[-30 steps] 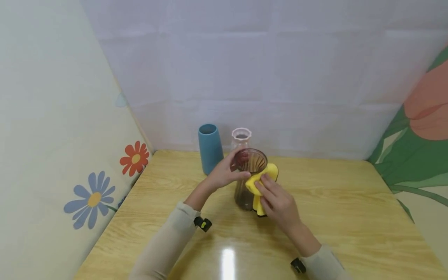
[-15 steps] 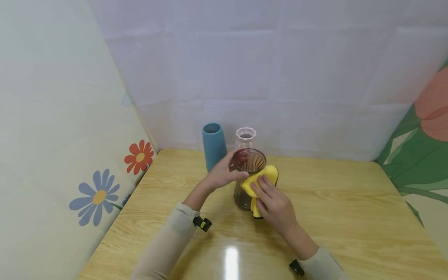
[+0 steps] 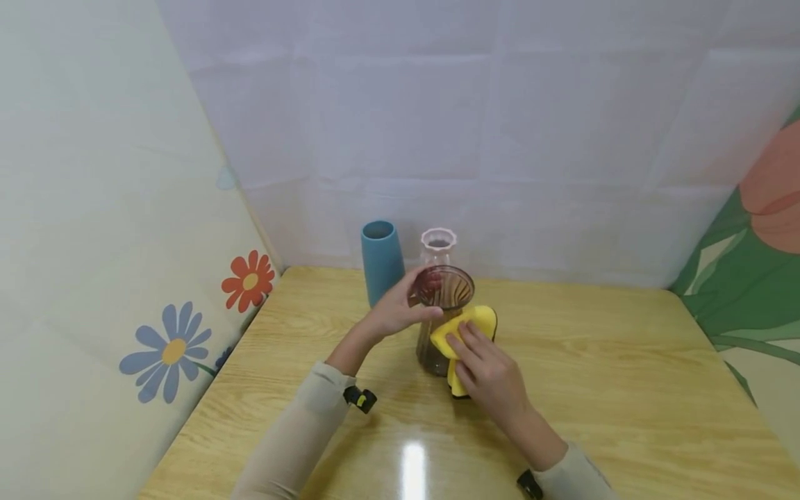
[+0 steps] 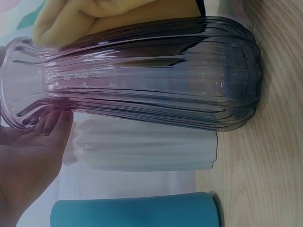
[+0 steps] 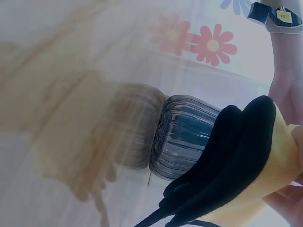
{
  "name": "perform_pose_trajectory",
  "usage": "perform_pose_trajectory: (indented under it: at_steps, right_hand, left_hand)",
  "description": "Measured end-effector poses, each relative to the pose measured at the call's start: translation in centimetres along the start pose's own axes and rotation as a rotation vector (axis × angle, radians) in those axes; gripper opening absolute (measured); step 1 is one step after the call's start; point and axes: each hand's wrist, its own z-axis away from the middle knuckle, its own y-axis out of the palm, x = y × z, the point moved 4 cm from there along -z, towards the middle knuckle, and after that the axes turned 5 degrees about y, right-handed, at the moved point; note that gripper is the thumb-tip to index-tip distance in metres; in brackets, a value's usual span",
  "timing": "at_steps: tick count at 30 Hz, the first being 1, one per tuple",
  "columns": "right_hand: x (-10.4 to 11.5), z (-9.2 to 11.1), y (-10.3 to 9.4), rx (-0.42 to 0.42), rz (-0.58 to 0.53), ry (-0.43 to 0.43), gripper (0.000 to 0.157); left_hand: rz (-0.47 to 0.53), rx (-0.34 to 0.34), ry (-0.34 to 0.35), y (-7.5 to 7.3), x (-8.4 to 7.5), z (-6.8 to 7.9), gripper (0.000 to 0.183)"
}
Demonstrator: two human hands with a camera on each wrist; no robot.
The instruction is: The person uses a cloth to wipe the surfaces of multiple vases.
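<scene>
A ribbed, purple-tinted glass vase (image 3: 431, 354) stands upright on the table, its flared rim facing up. My left hand (image 3: 395, 309) grips it round the neck just under the rim, thumb in front and fingers behind. In the left wrist view the vase (image 4: 142, 75) fills the middle, with the left hand (image 4: 33, 161) at its neck. My right hand (image 3: 494, 371) holds a folded yellow cloth (image 3: 478, 325) with dark edging against the vase's right side. The cloth (image 5: 279, 156) covers part of the vase (image 5: 184, 137) in the right wrist view.
Behind the left hand stands a tall blue vase (image 3: 381, 264). A pale vase with a scalloped rim (image 3: 439, 239) is just behind the glass one. The wooden table (image 3: 594, 361) meets a white backdrop (image 3: 400, 125), with flower-printed sheets at both sides.
My right hand and the cloth have slid left a little, then down along the vase's side. The left hand keeps its hold at the neck; the view has shifted slightly.
</scene>
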Motion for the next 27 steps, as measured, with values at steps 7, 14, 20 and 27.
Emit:
perform_pose_trajectory:
  at_steps: [7,14,20,27]
  right_hand:
    - [0.2,0.8,-0.2,0.079,-0.002,0.025,0.035]
    - [0.3,1.3,-0.1,0.130,-0.009,0.041,0.046]
    - [0.4,1.4,-0.2,0.136,-0.005,0.037,0.048]
    - [0.5,1.4,-0.3,0.208,0.013,0.070,0.044]
  left_hand:
    - [-0.003,0.000,-0.003,0.0,0.0,0.0,0.092]
    - [0.000,0.000,-0.001,0.0,-0.2,0.0,0.088]
    - [0.006,0.007,0.002,0.0,0.0,0.0,0.092]
    - [0.000,0.009,0.009,-0.1,-0.1,0.0,0.093]
